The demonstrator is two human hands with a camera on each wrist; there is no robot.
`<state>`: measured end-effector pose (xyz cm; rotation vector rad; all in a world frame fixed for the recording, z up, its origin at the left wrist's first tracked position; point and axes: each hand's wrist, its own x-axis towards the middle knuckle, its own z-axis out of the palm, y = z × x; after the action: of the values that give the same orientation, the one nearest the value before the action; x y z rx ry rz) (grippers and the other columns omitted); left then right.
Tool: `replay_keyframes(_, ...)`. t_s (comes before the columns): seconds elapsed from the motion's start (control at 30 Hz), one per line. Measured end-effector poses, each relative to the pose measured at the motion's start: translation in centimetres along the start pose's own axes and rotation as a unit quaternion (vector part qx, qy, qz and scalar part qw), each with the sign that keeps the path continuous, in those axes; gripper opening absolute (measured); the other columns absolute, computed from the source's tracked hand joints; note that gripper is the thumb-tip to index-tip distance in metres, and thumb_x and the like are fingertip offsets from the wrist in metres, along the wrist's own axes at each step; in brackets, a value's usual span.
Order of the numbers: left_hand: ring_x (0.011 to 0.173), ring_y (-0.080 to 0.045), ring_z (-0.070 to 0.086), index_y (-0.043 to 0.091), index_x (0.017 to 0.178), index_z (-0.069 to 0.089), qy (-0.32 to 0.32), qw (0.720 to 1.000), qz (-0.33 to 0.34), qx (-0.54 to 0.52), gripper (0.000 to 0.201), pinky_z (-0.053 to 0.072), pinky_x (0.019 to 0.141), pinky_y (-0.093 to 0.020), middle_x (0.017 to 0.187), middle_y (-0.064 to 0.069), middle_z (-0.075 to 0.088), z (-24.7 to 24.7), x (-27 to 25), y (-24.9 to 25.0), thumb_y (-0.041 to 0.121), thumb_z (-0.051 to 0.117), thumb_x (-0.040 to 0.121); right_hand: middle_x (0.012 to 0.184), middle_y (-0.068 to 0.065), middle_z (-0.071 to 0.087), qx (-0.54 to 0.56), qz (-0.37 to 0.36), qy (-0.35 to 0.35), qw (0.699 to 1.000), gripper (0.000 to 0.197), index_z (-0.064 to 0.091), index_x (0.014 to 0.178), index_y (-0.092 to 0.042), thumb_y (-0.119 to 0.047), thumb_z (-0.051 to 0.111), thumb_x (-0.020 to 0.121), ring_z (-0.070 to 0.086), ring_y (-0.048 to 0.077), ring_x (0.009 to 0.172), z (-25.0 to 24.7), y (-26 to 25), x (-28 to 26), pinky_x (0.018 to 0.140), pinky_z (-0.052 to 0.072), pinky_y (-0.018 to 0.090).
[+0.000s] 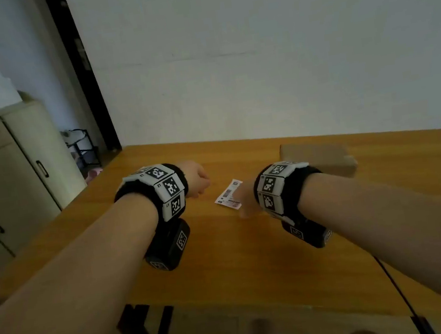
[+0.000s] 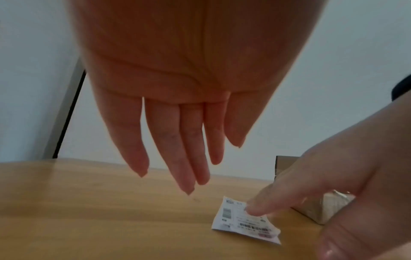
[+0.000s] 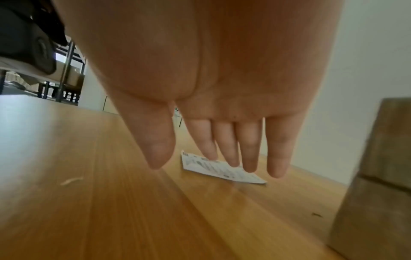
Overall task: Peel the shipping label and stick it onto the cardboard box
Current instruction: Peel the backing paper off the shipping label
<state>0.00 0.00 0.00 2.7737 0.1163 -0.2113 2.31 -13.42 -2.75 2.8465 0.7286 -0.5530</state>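
A small white shipping label [image 1: 228, 194] with barcodes lies flat on the wooden table [image 1: 224, 250]. My right hand [image 1: 246, 198] hovers over its right end, fingers straight; in the right wrist view the fingertips [image 3: 231, 162] reach down to the label [image 3: 222, 171]. My left hand [image 1: 197, 178] hangs in the air left of the label, holding nothing. In the left wrist view its fingers [image 2: 184, 158] are straight above the label [image 2: 244, 221]. The brown cardboard box [image 1: 319, 158] sits behind my right wrist.
A white wall stands just behind the table. A cream cabinet [image 1: 5, 178] stands off the table's left side, with a black rack [image 1: 82, 148] near a dark doorway. The box [image 3: 378, 176] looms close on the right in the right wrist view.
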Motion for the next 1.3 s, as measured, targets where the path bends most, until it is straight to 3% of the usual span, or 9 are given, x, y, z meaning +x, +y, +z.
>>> replay_keyframes(0.37, 0.098, -0.014, 0.065, 0.014, 0.126, 0.059, -0.036, 0.999, 0.019, 0.031, 0.035, 0.044, 0.064, -0.018, 0.118, -0.003, 0.067, 0.2, 1.3, 1.0, 0.026, 0.042, 0.097, 0.143, 0.012, 0.048, -0.091, -0.006, -0.046, 0.995, 0.046, 0.04, 0.141, -0.004, -0.025, 0.034, 0.1, 0.048, 0.025, 0.13, 0.3, 0.5, -1.8, 0.103, 0.039, 0.03)
replay_keyframes(0.57, 0.11, -0.015, 0.063, 0.018, 0.127, 0.06, -0.073, 0.995, 0.027, 0.055, 0.036, 0.047, 0.085, -0.027, 0.121, 0.0, 0.066, 1.3, 0.7, 2.2, 0.028, 0.044, 0.096, 0.131, 0.008, 0.059, -0.083, 0.017, 0.039, 0.996, 0.044, 0.052, 0.132, -0.005, -0.03, 0.044, 0.097, 0.06, 0.02, 0.111, -1.0, 1.2, -0.8, 0.097, 0.046, 0.029)
replay_keyframes(0.63, 0.109, -0.014, 0.063, 0.02, 0.126, 0.061, -0.096, 0.993, 0.023, 0.062, 0.036, 0.044, 0.083, -0.024, 0.12, 0.0, 0.067, 1.5, 0.4, 2.4, 0.031, 0.048, 0.094, 0.102, 0.005, 0.067, -0.093, 0.028, -0.004, 0.995, 0.045, 0.056, 0.124, -0.003, -0.036, 0.048, 0.094, 0.061, 0.017, 0.082, -1.0, 1.2, 0.0, 0.076, 0.051, 0.027)
replay_keyframes(0.73, 0.095, -0.013, 0.06, 0.021, 0.124, 0.062, -0.123, 0.987, 0.021, 0.099, 0.037, 0.043, 0.075, -0.022, 0.117, -0.002, 0.068, 1.7, 0.4, 2.6, 0.036, 0.051, 0.092, 0.063, 0.0, 0.041, -0.095, 0.036, -0.041, 0.994, 0.051, 0.056, 0.121, -0.003, -0.043, 0.054, 0.09, 0.037, 0.012, 0.052, -1.2, 1.0, 0.6, 0.045, 0.03, 0.019)
replay_keyframes(0.87, 0.088, -0.013, 0.053, 0.017, 0.124, 0.063, -0.143, 0.98, 0.019, 0.14, 0.04, 0.041, 0.071, -0.022, 0.098, 0.001, 0.063, 1.9, 0.9, 2.7, 0.037, 0.051, 0.092, 0.061, -0.001, 0.043, -0.066, 0.044, -0.031, 0.996, 0.062, 0.059, 0.121, 0.0, -0.047, 0.063, 0.082, 0.047, 0.018, 0.065, -1.3, 1.2, 1.8, 0.065, 0.04, 0.025)
replay_keyframes(0.97, 0.086, -0.013, 0.052, 0.016, 0.122, 0.064, -0.15, 0.976, 0.02, 0.157, 0.039, 0.039, 0.061, -0.018, 0.096, 0.002, 0.06, 2.0, 1.1, 2.7, 0.036, 0.051, 0.092, 0.066, 0.001, 0.054, -0.048, 0.042, -0.027, 0.998, 0.064, 0.06, 0.12, -0.001, -0.048, 0.068, 0.077, 0.045, 0.017, 0.062, -1.2, 1.7, 2.2, 0.063, 0.045, 0.025)
replay_keyframes(1.1, 0.086, -0.014, 0.051, 0.013, 0.119, 0.066, -0.148, 0.977, 0.022, 0.153, 0.038, 0.035, 0.056, -0.015, 0.096, 0.001, 0.06, 2.2, 1.3, 2.6, 0.036, 0.052, 0.092, 0.129, 0.017, 0.058, 0.045, 0.03, 0.023, 0.998, 0.051, 0.055, 0.126, -0.003, -0.021, 0.07, 0.081, 0.047, 0.021, 0.09, -1.2, 2.5, 1.7, 0.051, 0.028, 0.017)
replay_keyframes(1.17, 0.086, -0.014, 0.052, 0.014, 0.119, 0.066, -0.148, 0.978, 0.02, 0.146, 0.038, 0.036, 0.057, -0.014, 0.096, 0.002, 0.06, 2.2, 1.2, 2.6, 0.036, 0.053, 0.091, 0.129, 0.016, 0.058, 0.073, 0.03, 0.037, 0.996, 0.05, 0.056, 0.125, -0.003, -0.021, 0.071, 0.08, 0.057, 0.025, 0.1, -1.1, 2.7, 1.4, 0.052, 0.03, 0.016)
replay_keyframes(1.3, 0.078, -0.009, 0.059, 0.011, 0.115, 0.067, -0.126, 0.989, 0.011, 0.082, 0.033, 0.041, 0.06, -0.015, 0.094, 0.003, 0.068, 2.0, 0.8, 2.5, 0.031, 0.057, 0.09, 0.112, 0.015, 0.07, 0.147, 0.039, 0.053, 0.987, 0.03, 0.062, 0.115, -0.001, -0.017, 0.059, 0.09, 0.064, 0.02, 0.082, -1.6, 2.7, 0.3, 0.062, 0.053, 0.027)
